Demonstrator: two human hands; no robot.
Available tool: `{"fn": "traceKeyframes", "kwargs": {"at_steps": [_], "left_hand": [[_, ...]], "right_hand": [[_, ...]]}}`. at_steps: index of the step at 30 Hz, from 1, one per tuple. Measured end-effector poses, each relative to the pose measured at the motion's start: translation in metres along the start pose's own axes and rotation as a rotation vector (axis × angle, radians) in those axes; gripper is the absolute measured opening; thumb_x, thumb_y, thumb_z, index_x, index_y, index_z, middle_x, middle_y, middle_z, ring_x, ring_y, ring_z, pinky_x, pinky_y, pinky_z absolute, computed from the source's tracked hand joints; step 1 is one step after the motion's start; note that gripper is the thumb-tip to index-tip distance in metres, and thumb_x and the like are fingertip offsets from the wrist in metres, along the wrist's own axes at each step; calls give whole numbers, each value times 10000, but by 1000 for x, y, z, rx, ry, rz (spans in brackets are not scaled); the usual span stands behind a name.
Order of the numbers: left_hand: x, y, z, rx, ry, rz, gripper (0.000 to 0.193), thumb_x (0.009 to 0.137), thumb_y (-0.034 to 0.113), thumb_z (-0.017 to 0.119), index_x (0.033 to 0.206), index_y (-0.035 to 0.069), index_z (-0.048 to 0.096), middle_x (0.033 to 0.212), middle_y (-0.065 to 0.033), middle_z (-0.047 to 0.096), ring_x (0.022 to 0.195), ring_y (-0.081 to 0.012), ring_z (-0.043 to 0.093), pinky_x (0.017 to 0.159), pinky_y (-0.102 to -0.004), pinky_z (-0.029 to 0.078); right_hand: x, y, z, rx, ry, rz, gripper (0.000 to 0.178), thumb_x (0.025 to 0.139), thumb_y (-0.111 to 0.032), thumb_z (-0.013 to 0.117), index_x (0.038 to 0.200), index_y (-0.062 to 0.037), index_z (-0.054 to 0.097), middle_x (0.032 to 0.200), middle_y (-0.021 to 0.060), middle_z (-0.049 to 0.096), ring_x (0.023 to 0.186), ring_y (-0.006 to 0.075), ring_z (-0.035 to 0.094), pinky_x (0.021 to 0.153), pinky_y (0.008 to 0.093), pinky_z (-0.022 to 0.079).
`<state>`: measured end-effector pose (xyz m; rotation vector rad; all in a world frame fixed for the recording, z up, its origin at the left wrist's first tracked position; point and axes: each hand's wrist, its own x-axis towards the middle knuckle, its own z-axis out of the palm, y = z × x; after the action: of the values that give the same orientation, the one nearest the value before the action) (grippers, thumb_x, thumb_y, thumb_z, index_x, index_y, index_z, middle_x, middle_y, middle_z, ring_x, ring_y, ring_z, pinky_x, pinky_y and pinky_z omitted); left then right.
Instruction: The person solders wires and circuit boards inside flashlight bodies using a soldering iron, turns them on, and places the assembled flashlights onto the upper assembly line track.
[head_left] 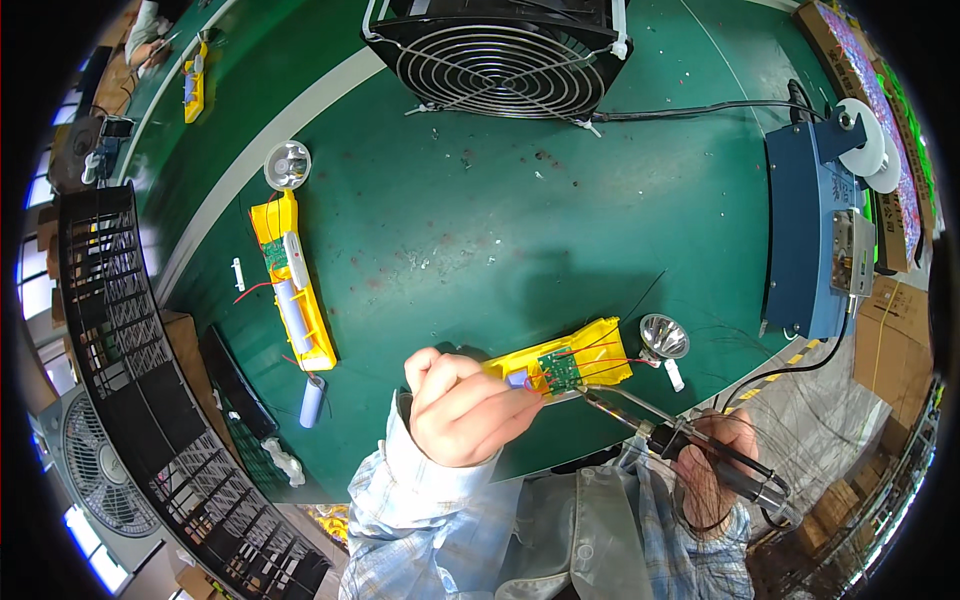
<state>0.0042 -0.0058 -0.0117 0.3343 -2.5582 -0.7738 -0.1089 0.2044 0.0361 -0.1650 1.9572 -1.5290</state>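
Note:
My left hand (458, 405) is closed around the near end of an opened yellow torch housing (598, 352), pinching a red wire beside the small green circuit board (561, 369) inside it. My right hand (722, 445) grips a soldering iron (690, 440), whose metal tip (585, 395) touches the lower edge of the circuit board. A silver reflector cup (664, 336) hangs off the housing's right end on red wires, with a small white part (674, 376) just below it.
A second open yellow torch (293, 285) with its reflector (287, 165) lies at the left, a loose pale-blue battery cell (312, 401) below it. A black wire-guard fan (500, 50) stands at the back, a blue machine (810, 230) at the right, black crates (120, 330) at the left.

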Motion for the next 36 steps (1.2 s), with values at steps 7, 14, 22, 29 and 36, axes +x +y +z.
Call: {"fn": "traceKeyframes", "kwargs": {"at_steps": [7,14,22,29,36], "left_hand": [[0,1,0,7,-8,-17,227,443,123,730,652,148,646,635,67,517,623,-130,444,653,-301,292],[0,1,0,4,-7,-17,228,438,115,728,647,148,643,633,67,515,628,-133,447,650,-298,289],[0,1,2,1,0,-22,230,438,93,726,640,147,631,622,61,502,635,-136,454,664,-304,296],[0,3,5,-15,13,-46,233,459,72,719,651,145,611,620,44,496,656,-151,475,691,-313,302],[-2,3,5,-18,16,-67,237,452,57,713,646,141,605,618,41,494,657,-153,479,691,-310,303]], "right_hand": [[0,5,1,-104,49,-43,395,722,-281,692,730,-38,381,677,104,500,570,135,427,506,261,353],[-2,8,6,-100,19,-162,330,709,-190,691,746,-55,392,697,73,450,599,138,416,535,265,351],[-3,8,9,-156,39,-182,379,729,-277,664,781,3,414,665,149,540,521,180,498,465,274,367],[13,10,9,109,0,-247,246,746,-34,631,777,-30,387,665,69,441,579,128,412,517,248,340],[25,-4,7,-364,-102,-560,228,683,-32,662,736,-25,440,638,90,496,520,187,490,476,270,396]]}}
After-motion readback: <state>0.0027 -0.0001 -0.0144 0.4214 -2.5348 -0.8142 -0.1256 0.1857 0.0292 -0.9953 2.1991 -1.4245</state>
